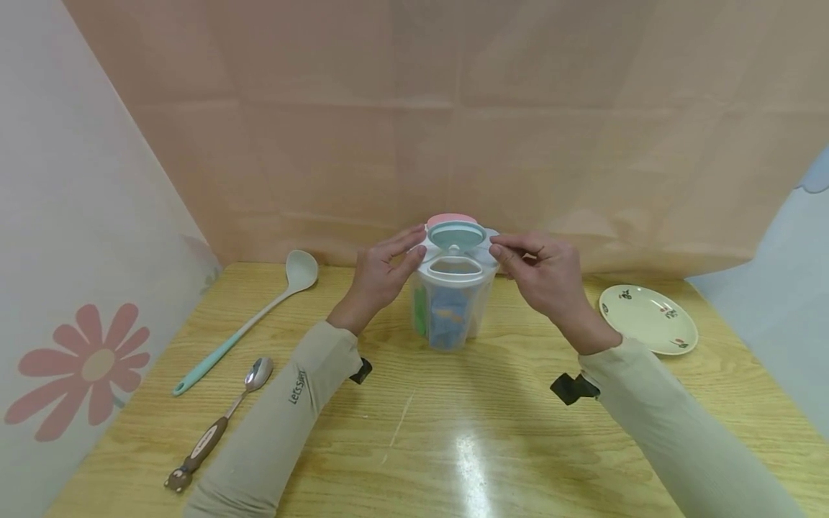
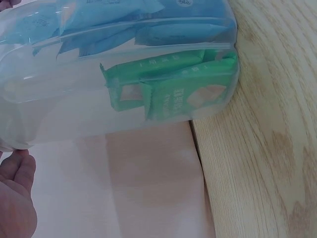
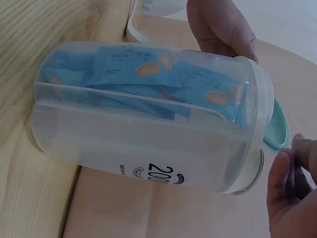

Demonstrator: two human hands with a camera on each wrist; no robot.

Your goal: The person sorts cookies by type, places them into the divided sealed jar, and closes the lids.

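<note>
Left hand (image 1: pixel 382 273) braces the jar (image 1: pixel 451 306) with straight fingers while right hand (image 1: pixel 544 277), fingertips pinched together, nears its open lid (image 1: pixel 456 235).

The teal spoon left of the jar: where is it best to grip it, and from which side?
Probably mid-handle, from above. The teal spoon lies flat on the table, its long thin handle running diagonally with bare wood on both sides. The left hand is nearer; the metal spoon lies close to the handle's end.

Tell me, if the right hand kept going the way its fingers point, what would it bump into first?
Most likely the white lid of the clear container: the right hand points left, fingertips already at its rim.
</note>
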